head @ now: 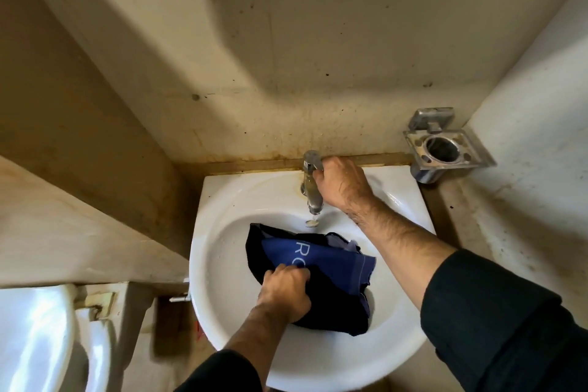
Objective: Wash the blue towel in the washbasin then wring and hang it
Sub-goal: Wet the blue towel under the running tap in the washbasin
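One toilet (35,337), white and glossy, is sitting at the lower left, only partly in frame. One white washbasin (222,232) is standing against the stained wall (286,41), right of the toilet. One blue towel (331,267) is lying crumpled inside the basin bowl, its brighter blue band with pale lettering facing up and darker folds spreading beneath. One left hand (284,291) is reaching into the bowl, its fingers curling onto the towel's near edge and gripping the cloth. One metal tap (311,184) is rising from the basin's back rim, its spout pointing over one small drain fitting (311,223); whether water is running cannot be told. One right hand (342,183) is closing around the tap's upper part, fingers wrapping it from the right. Two dark sleeves are covering the forearms partway. One metal holder (445,146), with one round opening, is hanging on the wall at the right, well apart from the towel.
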